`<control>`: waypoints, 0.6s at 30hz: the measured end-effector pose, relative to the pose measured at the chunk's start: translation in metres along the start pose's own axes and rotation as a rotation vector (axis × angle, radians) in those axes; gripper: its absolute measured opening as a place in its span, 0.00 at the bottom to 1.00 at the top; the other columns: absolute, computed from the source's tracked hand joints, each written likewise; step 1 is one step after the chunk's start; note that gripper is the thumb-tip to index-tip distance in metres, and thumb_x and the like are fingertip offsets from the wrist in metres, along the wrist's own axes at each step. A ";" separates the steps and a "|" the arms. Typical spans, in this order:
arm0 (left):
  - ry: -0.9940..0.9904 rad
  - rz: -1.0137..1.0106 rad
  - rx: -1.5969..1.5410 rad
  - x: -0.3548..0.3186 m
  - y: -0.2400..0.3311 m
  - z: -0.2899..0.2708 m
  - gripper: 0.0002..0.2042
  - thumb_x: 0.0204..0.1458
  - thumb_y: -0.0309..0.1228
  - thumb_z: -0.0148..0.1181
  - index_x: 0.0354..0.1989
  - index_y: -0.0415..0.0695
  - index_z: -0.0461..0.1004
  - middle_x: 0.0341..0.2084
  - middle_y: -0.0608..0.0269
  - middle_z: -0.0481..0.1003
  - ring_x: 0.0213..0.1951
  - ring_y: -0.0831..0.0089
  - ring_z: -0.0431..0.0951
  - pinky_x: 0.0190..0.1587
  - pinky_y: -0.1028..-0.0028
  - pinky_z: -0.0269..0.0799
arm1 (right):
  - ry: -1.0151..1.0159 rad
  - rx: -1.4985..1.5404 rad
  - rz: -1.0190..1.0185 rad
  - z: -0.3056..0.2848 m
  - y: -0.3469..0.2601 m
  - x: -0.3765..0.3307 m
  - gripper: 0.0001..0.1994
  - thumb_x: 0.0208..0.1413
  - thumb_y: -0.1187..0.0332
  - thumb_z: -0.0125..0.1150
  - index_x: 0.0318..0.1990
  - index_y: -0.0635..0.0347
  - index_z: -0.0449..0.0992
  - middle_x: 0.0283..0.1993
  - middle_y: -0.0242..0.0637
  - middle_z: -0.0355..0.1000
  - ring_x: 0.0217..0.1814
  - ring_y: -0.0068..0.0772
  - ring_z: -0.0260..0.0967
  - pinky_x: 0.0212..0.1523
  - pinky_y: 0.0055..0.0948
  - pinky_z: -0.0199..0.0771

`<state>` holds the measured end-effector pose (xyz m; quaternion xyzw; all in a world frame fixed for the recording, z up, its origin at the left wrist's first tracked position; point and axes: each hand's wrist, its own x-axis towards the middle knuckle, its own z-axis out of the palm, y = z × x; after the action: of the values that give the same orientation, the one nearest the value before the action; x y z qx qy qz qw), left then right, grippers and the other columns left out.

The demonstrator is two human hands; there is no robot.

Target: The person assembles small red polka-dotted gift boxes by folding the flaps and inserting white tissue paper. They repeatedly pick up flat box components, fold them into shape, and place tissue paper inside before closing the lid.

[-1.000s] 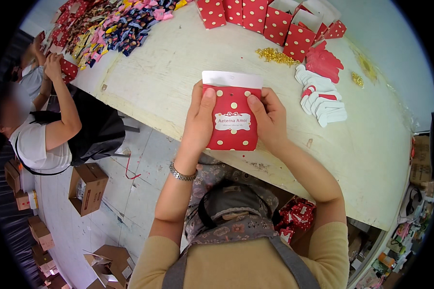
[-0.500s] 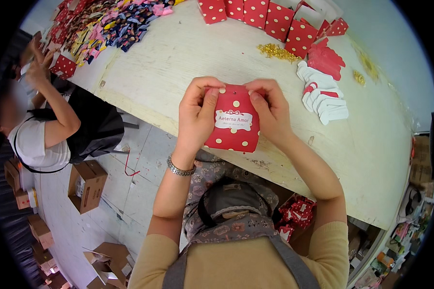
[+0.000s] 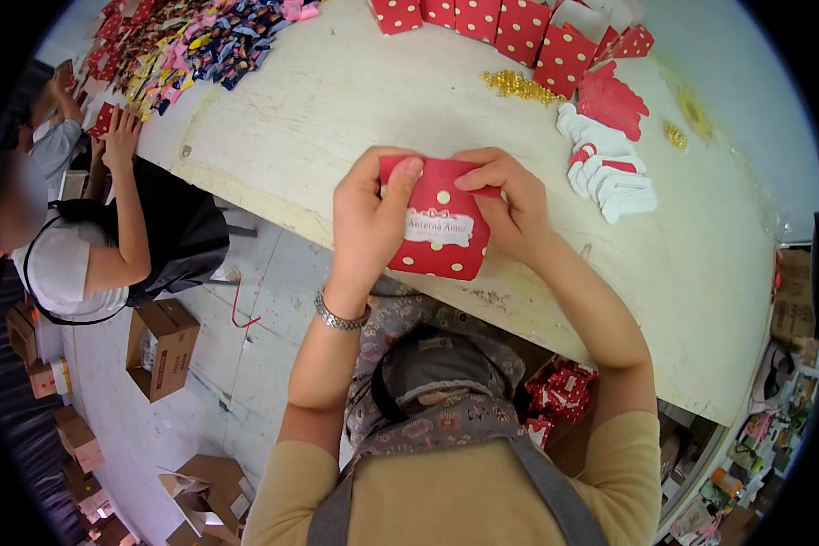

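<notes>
both the left hand (image 3: 369, 218) and right hand (image 3: 510, 205) grip a red dotted box (image 3: 437, 232), apparently pinching its top.

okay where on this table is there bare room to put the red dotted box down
The table is bare in a wide patch between the candy pile and the gold beads, just beyond the red dotted box both hands hold. Another bare stretch lies right of the flat white cutouts. The far edge, with its standing red boxes, is crowded.

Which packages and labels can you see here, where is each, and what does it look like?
Gift box: held in left hand and right hand, red with white dots.
Label: on its front, white, scalloped.
Finished boxes: row at table's far edge, red dotted.
Cardboard carton: on floor, brown.
</notes>
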<state>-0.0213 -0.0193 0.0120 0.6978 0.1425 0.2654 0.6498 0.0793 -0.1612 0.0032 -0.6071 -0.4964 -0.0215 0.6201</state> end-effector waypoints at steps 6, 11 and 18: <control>-0.026 0.150 0.020 0.006 -0.003 -0.006 0.07 0.57 0.29 0.56 0.39 0.37 0.72 0.29 0.63 0.76 0.32 0.82 0.72 0.36 0.80 0.69 | -0.063 0.038 0.524 -0.003 -0.025 -0.007 0.13 0.57 0.72 0.53 0.48 0.65 0.72 0.41 0.47 0.74 0.38 0.36 0.74 0.37 0.28 0.74; 0.309 0.569 0.639 0.026 0.003 0.002 0.16 0.55 0.30 0.58 0.49 0.35 0.67 0.48 0.51 0.69 0.47 0.66 0.70 0.48 0.72 0.67 | -0.129 -0.534 0.279 -0.002 -0.033 0.001 0.15 0.54 0.71 0.56 0.48 0.69 0.71 0.43 0.48 0.74 0.36 0.44 0.75 0.37 0.32 0.76; 0.200 -0.034 -0.016 -0.013 0.019 0.030 0.20 0.56 0.30 0.57 0.55 0.34 0.65 0.46 0.55 0.72 0.44 0.71 0.72 0.46 0.74 0.69 | -0.005 -0.465 -0.291 0.027 -0.031 -0.002 0.18 0.47 0.75 0.58 0.47 0.69 0.71 0.43 0.44 0.75 0.39 0.48 0.75 0.40 0.34 0.77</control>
<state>-0.0180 -0.0539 0.0274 0.6602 0.2165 0.3238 0.6423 0.0425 -0.1500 0.0184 -0.6556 -0.5616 -0.2220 0.4533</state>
